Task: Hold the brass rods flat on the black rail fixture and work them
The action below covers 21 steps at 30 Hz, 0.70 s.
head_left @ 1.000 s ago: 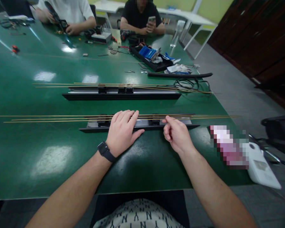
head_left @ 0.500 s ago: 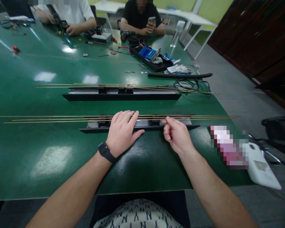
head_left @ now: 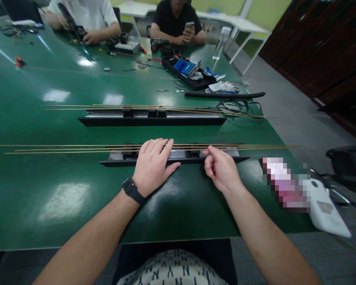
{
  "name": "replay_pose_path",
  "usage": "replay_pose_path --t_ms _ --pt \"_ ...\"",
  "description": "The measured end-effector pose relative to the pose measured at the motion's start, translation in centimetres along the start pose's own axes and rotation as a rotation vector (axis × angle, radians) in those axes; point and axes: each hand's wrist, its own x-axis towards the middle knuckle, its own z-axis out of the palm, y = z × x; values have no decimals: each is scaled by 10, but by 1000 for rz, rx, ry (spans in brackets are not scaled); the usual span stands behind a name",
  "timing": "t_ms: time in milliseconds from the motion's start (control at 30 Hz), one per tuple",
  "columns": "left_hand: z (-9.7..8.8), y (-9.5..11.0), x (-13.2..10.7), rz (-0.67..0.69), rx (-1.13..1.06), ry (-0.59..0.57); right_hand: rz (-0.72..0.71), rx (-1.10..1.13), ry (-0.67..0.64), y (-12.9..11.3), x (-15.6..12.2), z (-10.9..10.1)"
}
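Black rail [head_left: 225,157] is laid lengthwise on the green table [head_left: 62,198], close in front of the person. Thin brass rods [head_left: 62,149] are carried across its clips [head_left: 192,152] and overhang both ends. Left hand [head_left: 154,166] is laid flat over rail and rods, fingers pressed together, apparently to stop them shifting. Right hand [head_left: 222,170] is curled, with thumb and forefinger pinching one rod beside a clip. A second rail [head_left: 151,120] with rods is set parallel, farther off.

Two black rails [head_left: 115,162], two sets of brass rods [head_left: 62,151], two co-workers [head_left: 178,27]
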Motion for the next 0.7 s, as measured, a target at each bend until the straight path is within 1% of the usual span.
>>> replay_pose_path --t_ms 400,700 --pt "1 0 0 -8 -20 -2 -12 -7 -20 -4 -3 2" --pt "-1 0 0 -6 -14 -10 -35 19 10 -2 -4 4"
